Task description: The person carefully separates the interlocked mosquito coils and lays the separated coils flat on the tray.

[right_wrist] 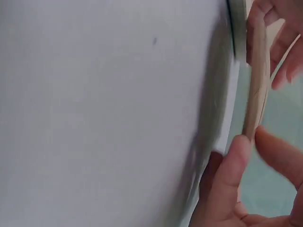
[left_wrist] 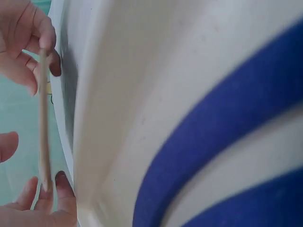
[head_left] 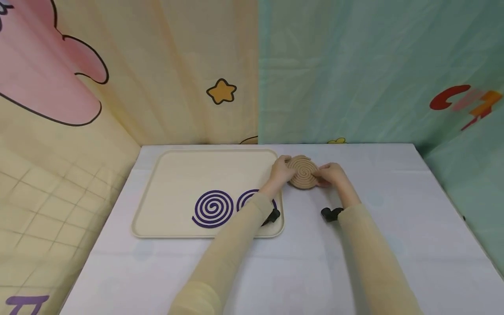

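With the tan coil (head_left: 304, 172) as the clock's centre and twelve away from the person, the fingers (head_left: 284, 159) of the left hand (head_left: 279, 173) barred nine and the right hand (head_left: 332, 174) three. At twelve, a thin strip of bench (head_left: 301, 258) preceded the curtain (head_left: 338, 87). The left sleeve (head_left: 232, 243) and right sleeve (head_left: 374, 249) obstructed half past seven and half past four; bare bench between them left a lane at six, narrowed by wrist cameras (head_left: 272, 215) at seven and five. Beyond the right hand, roomy bench stretched towards three. Flat purple coils (head_left: 213, 207) occupied the tray (head_left: 204, 170) around eight; its far half lay bare towards nine.
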`<action>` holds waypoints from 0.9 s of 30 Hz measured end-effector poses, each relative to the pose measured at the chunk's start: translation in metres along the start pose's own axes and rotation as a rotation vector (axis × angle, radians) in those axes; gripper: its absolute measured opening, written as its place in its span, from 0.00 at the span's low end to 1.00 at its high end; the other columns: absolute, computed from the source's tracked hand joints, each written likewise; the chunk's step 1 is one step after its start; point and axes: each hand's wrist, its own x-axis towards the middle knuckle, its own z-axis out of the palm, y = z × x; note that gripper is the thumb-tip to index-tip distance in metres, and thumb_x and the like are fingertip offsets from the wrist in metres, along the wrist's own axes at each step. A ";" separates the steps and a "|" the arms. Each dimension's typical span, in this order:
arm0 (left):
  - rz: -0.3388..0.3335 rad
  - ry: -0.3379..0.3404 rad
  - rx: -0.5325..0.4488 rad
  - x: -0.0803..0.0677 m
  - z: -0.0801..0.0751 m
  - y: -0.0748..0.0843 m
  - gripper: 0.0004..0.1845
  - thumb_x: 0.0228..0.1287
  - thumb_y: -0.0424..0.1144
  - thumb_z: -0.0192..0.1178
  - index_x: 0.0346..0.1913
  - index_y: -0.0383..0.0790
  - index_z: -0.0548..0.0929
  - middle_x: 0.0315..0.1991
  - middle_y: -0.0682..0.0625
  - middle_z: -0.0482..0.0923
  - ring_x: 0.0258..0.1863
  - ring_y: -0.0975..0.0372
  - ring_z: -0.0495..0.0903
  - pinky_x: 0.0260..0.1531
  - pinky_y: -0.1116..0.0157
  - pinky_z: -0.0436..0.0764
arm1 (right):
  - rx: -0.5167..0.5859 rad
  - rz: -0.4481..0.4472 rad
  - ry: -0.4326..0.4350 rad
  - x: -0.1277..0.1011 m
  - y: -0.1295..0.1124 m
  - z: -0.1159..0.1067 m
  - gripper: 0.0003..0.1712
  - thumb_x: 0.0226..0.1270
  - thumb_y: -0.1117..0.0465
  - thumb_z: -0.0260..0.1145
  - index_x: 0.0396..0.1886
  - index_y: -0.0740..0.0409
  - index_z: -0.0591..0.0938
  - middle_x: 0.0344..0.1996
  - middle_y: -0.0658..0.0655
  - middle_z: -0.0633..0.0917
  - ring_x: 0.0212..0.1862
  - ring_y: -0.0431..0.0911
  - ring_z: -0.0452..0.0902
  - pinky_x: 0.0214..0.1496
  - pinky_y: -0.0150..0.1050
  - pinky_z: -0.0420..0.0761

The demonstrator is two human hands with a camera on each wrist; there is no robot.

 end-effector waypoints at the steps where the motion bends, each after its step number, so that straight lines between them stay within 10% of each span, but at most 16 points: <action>1: 0.010 0.017 -0.006 0.001 -0.001 0.000 0.29 0.61 0.30 0.62 0.67 0.36 0.71 0.66 0.39 0.70 0.66 0.50 0.70 0.64 0.57 0.73 | 0.028 0.001 -0.028 -0.001 -0.001 0.001 0.20 0.70 0.58 0.62 0.52 0.69 0.73 0.34 0.53 0.77 0.25 0.35 0.77 0.36 0.29 0.84; 5: 0.033 0.061 -0.024 0.002 -0.005 -0.002 0.31 0.58 0.31 0.67 0.65 0.37 0.72 0.63 0.39 0.69 0.63 0.50 0.71 0.65 0.58 0.72 | 0.070 -0.017 -0.114 -0.005 -0.005 0.008 0.19 0.69 0.52 0.64 0.45 0.62 0.73 0.27 0.47 0.77 0.26 0.34 0.77 0.36 0.28 0.83; 14: 0.052 0.088 -0.228 -0.013 -0.026 0.005 0.37 0.54 0.32 0.72 0.68 0.40 0.68 0.63 0.40 0.72 0.63 0.50 0.73 0.64 0.57 0.73 | 0.227 -0.191 -0.183 -0.023 -0.016 0.023 0.38 0.69 0.48 0.65 0.71 0.64 0.67 0.35 0.41 0.81 0.37 0.32 0.77 0.43 0.26 0.77; 21: 0.050 0.092 -0.486 -0.050 -0.044 0.005 0.33 0.56 0.40 0.73 0.64 0.43 0.70 0.59 0.45 0.77 0.58 0.57 0.78 0.58 0.63 0.78 | 0.478 -0.409 -0.122 -0.055 -0.021 0.043 0.31 0.69 0.56 0.66 0.65 0.68 0.72 0.34 0.40 0.84 0.38 0.33 0.80 0.44 0.26 0.80; 27: 0.129 0.091 -0.430 -0.083 -0.062 -0.007 0.30 0.55 0.43 0.73 0.59 0.42 0.73 0.54 0.46 0.79 0.53 0.57 0.81 0.54 0.64 0.81 | 0.360 -0.501 -0.147 -0.081 -0.022 0.056 0.30 0.67 0.56 0.67 0.65 0.63 0.73 0.46 0.49 0.82 0.45 0.36 0.79 0.51 0.31 0.79</action>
